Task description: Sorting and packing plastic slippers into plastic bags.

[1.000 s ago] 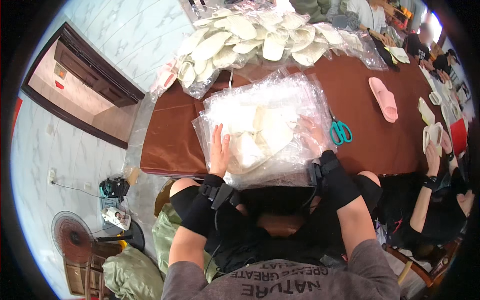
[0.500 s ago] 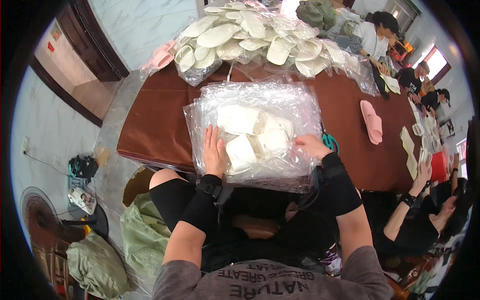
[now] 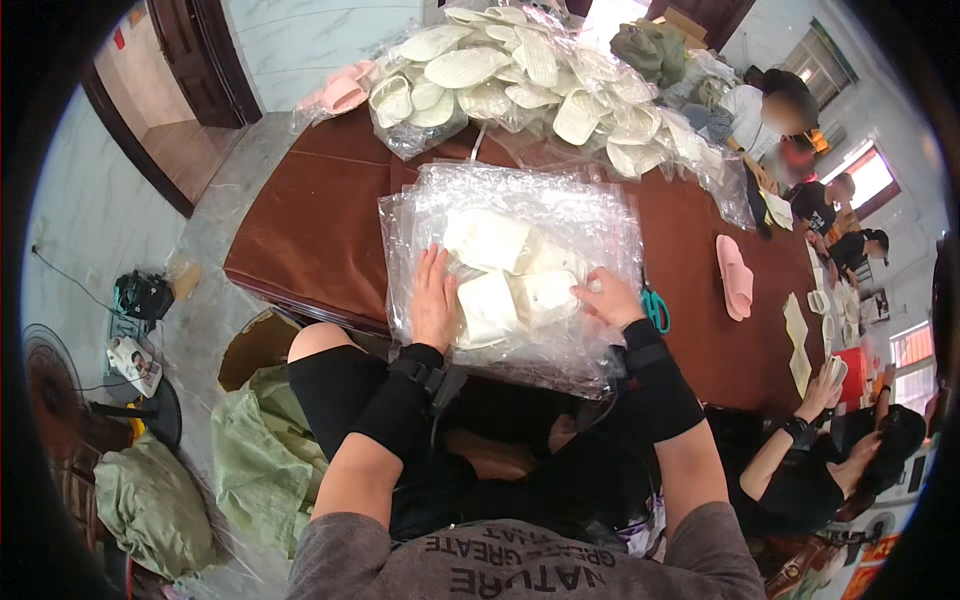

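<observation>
A pair of cream slippers (image 3: 490, 303) lies in a clear plastic bag on a stack of clear plastic bags (image 3: 425, 200), at the table edge before me. My left hand (image 3: 434, 300) rests flat along the left side of the slippers, fingers stretched out and pressed together. At their right side my right hand (image 3: 612, 300) has its fingers curled, thumb and forefinger pinching what looks like the bag's plastic. Both my wrists wear black wraps. Teal-handled scissors (image 3: 655, 310) lie just right of the stack.
A large heap of bagged cream slippers (image 3: 530, 75) covers the table's far side, with pink slippers (image 3: 345, 90) at its left end. One pink slipper (image 3: 735, 278) lies on the brown tablecloth (image 3: 300, 230). Co-workers sit along the right. A green sack (image 3: 155, 505) and fan stand left.
My right hand has shifted slightly inward, its fingertips now closer to the slippers. My left hand stays by their left side. The whole view has shifted a little.
</observation>
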A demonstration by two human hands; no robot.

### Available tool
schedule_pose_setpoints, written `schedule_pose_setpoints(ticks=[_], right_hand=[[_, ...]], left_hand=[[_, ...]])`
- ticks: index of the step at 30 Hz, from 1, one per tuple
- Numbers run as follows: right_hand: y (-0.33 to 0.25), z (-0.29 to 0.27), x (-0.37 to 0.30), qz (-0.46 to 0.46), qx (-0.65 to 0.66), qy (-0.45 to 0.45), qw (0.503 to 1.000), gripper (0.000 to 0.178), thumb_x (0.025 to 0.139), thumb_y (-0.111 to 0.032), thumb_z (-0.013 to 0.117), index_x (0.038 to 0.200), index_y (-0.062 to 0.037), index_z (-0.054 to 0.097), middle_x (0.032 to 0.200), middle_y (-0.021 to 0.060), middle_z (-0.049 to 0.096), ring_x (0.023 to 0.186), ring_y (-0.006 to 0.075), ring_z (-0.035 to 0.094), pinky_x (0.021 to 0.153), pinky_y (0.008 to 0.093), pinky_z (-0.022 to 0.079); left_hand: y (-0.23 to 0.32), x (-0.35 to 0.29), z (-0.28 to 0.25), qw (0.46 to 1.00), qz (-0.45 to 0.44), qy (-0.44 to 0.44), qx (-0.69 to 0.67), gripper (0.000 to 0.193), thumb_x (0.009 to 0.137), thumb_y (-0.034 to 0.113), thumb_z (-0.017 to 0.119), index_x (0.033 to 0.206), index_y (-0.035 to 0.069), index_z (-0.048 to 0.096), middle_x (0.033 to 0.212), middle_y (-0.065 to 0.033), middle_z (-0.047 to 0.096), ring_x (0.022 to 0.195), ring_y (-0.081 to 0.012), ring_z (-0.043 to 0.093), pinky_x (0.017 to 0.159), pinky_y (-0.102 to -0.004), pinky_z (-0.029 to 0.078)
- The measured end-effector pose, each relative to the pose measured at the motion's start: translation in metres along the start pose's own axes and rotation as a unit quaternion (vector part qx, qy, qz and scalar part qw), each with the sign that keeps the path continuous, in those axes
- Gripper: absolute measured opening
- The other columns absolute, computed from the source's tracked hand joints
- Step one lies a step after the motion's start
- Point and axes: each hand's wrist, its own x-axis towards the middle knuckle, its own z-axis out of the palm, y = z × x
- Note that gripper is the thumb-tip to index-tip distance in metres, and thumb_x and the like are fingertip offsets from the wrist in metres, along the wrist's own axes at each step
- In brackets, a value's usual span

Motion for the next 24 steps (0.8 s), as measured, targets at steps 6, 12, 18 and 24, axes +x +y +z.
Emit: schedule_pose_setpoints(ticks=[6,12,18,24], right_hand=[[-0.015,-0.019,0.007,-0.076,0.024,0.105,0.991,0.013,0.085,-0.014,0.064,0.090,-0.0033,0.058,0.067,0.0103,0.063,0.056,0.0158,0.062,0.051,0.0288,0.049],[-0.065,-0.030,-0.015,-0.225,0.370,0.180,0.883,0.022,0.092,-0.011,0.056,0.112,-0.0038,0.052,0.099,0.0105,0.064,0.092,0.0167,0.063,0.076,0.0296,0.053],[0.026,-0.048,-0.013,-0.108,0.197,0.001,0.974,0.035,0.091,-0.012,0.056,0.124,-0.0032,0.049,0.087,0.0061,0.066,0.073,0.0131,0.062,0.066,0.0258,0.051],[-0.022,-0.022,-0.023,-0.021,0.054,-0.029,0.998,0.056,0.090,-0.020,0.060,0.142,-0.0160,0.039,0.084,0.0075,0.066,0.065,0.0083,0.058,0.053,0.0237,0.045]], left_hand=[[-0.002,0.000,0.005,1.000,0.005,-0.007,0.011,0.039,0.096,0.012,0.048,0.132,-0.001,0.046,0.144,-0.0198,0.039,0.136,-0.0366,0.032,0.110,-0.0426,0.030],[-0.008,-0.004,-0.002,1.000,-0.021,0.012,-0.007,0.040,0.096,0.011,0.048,0.134,0.000,0.044,0.142,-0.0195,0.040,0.136,-0.0360,0.032,0.110,-0.0425,0.030],[0.001,0.000,0.004,1.000,0.017,0.017,-0.008,0.039,0.096,0.011,0.048,0.133,0.000,0.044,0.142,-0.0192,0.041,0.136,-0.0366,0.032,0.110,-0.0427,0.030],[-0.008,-0.002,-0.002,1.000,0.010,0.025,0.015,0.038,0.095,0.010,0.050,0.131,-0.001,0.046,0.141,-0.0193,0.041,0.135,-0.0368,0.033,0.109,-0.0428,0.032]])
